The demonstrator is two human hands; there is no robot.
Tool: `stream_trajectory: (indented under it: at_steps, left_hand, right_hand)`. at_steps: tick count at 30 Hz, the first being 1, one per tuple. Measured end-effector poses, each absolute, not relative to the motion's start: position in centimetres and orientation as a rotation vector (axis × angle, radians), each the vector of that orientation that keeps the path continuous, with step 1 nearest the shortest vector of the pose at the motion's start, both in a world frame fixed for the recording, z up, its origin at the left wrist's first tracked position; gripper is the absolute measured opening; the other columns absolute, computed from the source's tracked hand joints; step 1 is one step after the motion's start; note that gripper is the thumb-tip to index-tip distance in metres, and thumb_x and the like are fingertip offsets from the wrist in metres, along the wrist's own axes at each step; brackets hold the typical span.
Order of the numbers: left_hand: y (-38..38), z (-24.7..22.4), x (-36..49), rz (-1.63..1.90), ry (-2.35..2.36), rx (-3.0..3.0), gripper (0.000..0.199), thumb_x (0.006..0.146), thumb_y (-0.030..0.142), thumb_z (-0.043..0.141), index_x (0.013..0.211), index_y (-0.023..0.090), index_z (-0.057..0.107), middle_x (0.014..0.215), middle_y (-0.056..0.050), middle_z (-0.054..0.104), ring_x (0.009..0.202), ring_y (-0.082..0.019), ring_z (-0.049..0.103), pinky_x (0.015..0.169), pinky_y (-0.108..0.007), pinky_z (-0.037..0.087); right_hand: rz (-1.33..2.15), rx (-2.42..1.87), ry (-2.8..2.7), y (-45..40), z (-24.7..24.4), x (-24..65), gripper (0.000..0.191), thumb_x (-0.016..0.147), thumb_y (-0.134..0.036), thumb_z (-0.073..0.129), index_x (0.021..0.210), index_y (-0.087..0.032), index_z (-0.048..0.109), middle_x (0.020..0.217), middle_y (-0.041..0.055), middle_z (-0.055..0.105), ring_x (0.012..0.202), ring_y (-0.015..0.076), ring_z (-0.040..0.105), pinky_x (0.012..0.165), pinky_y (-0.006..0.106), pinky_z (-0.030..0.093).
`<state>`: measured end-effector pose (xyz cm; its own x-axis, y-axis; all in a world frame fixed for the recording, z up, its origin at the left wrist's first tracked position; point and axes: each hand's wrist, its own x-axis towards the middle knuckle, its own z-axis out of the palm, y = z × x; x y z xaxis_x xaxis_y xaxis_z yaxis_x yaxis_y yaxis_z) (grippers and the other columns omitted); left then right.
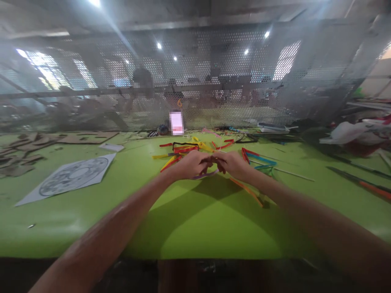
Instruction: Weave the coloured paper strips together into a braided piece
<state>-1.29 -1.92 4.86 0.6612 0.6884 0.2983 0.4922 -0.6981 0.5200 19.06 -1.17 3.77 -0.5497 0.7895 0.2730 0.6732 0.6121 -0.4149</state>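
Note:
My left hand and my right hand meet above the middle of the green table, fingers bent and pinched together. A thin purple strip curves below and between them, gripped by both. The fingers hide its ends. Behind my left hand lie flat coloured strips, among them a black strip and a yellow strip. Near my right hand are a blue strip and a green strip on a thin stick. An orange strip lies under my right forearm.
Brown cardboard pieces and a paper with a printed round pattern lie on the left. A long dark tool with an orange handle and a plastic bag are at right. A perforated metal screen stands behind the table.

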Motion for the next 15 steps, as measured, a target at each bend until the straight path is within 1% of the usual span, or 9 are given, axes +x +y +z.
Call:
stream_trajectory:
  at_steps: [4,7,11,15]
  left_hand:
    - [-1.6,4.3,-1.2,0.691,0.902,2.397,0.020,0.088,0.011,0.047,0.085,0.013,0.066,0.068,-0.002,0.069,0.055,-0.009,0.060,0.056,-0.019,0.046]
    - [-1.4,3.9,-1.2,0.686,0.937,2.450,0.020,0.089,0.013,0.049,0.082,0.013,0.068,0.066,-0.002,0.068,0.056,-0.009,0.057,0.056,-0.020,0.044]
    - [-1.2,3.5,-1.1,0.692,0.977,2.553,0.019,0.087,0.014,0.052,0.083,0.013,0.071,0.069,-0.003,0.070,0.061,-0.011,0.057,0.059,-0.022,0.043]
    - [-1.0,3.2,-1.0,0.694,1.010,2.616,0.022,0.086,0.012,0.052,0.088,0.014,0.073,0.073,-0.004,0.072,0.064,-0.013,0.059,0.063,-0.023,0.044]
  right_hand:
    - [0.398,-1.116,-2.391,-1.3,3.8,19.1,0.031,0.096,-0.021,0.038,0.095,-0.016,0.068,0.062,0.0001,0.063,0.056,0.0117,0.054,0.060,0.021,0.036]
    - [0.384,-1.147,-2.419,-1.4,3.8,18.9,0.031,0.096,-0.020,0.039,0.092,-0.016,0.070,0.062,0.0011,0.064,0.057,0.0122,0.054,0.059,0.022,0.036]
    - [0.279,-1.202,-2.453,-1.2,3.6,18.7,0.030,0.097,-0.018,0.042,0.090,-0.017,0.071,0.063,0.0015,0.066,0.058,0.0123,0.055,0.059,0.022,0.036]
    - [0.228,-1.219,-2.476,-1.0,3.4,18.6,0.028,0.098,-0.018,0.045,0.093,-0.016,0.072,0.066,0.0022,0.067,0.059,0.0119,0.056,0.059,0.022,0.036]
